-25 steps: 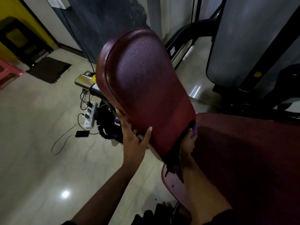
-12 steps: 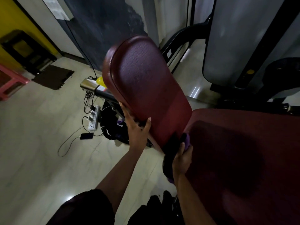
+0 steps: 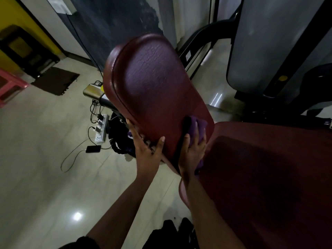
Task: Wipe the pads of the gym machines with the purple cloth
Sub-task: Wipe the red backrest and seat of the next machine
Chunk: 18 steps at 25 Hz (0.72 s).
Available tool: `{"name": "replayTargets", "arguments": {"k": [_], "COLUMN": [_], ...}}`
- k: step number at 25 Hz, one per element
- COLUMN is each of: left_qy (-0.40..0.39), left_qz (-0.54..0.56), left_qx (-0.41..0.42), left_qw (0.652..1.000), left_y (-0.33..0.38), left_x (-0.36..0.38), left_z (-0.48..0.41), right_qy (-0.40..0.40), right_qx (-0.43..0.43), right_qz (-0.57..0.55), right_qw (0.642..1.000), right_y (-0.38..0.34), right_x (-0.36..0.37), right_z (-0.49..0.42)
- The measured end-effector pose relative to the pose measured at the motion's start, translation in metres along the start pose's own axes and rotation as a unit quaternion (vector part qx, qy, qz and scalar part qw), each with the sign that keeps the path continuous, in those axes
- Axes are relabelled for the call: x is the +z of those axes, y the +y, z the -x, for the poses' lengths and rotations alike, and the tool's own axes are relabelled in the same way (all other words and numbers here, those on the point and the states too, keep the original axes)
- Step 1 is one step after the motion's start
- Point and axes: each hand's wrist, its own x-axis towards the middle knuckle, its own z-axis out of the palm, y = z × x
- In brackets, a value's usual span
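A dark red back pad (image 3: 154,92) stands tilted in the middle of the view, and a wide red seat pad (image 3: 269,177) lies to its right. My left hand (image 3: 147,150) grips the back pad's lower left edge, thumb on the front face and fingers behind. My right hand (image 3: 193,150) presses the purple cloth (image 3: 198,126) flat against the lower right part of the back pad, just above the gap between the two pads. Part of the cloth hangs below my palm.
A power strip (image 3: 100,128) with plugs and cables, a phone (image 3: 93,149) and a black bag (image 3: 120,139) lie on the tiled floor left of the pad. The machine's grey shroud and black frame (image 3: 269,51) stand at the right. A dark mat (image 3: 55,80) lies far left.
My right hand has moved with the cloth out of the gap between the pads and up onto the back pad's lower face. My left hand keeps its hold on the pad's edge.
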Motion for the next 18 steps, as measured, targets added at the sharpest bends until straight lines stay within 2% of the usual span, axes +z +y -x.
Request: {"name": "replayTargets", "arguments": {"k": [3, 8, 10, 14, 16, 18], "left_qy": [0.007, 0.01, 0.01, 0.021, 0.027, 0.03], "left_qz": [0.005, 0.022, 0.03, 0.046, 0.058, 0.063], "left_qx": [0.011, 0.004, 0.003, -0.002, -0.019, -0.033], "left_qw": [1.0, 1.0, 1.0, 0.999, 0.998, 0.997], "left_y": [-0.003, -0.003, -0.004, 0.0, 0.001, 0.0], "left_x": [-0.002, -0.002, -0.004, 0.0, 0.003, 0.007], "left_z": [-0.001, 0.001, 0.0, 0.002, 0.002, 0.001], "right_qy": [0.003, 0.005, 0.046, 0.005, -0.042, -0.056], "right_qx": [0.113, 0.173, 0.117, -0.137, -0.247, -0.305], "right_qz": [0.024, -0.057, -0.099, -0.147, -0.105, -0.032], "right_qw": [0.993, 0.983, 0.987, 0.98, 0.962, 0.95], "right_y": [0.035, 0.058, 0.037, -0.059, -0.102, -0.121], "right_x": [0.0, -0.014, -0.024, -0.036, -0.029, -0.015], "right_z": [-0.007, -0.024, -0.023, -0.012, -0.014, -0.027]}}
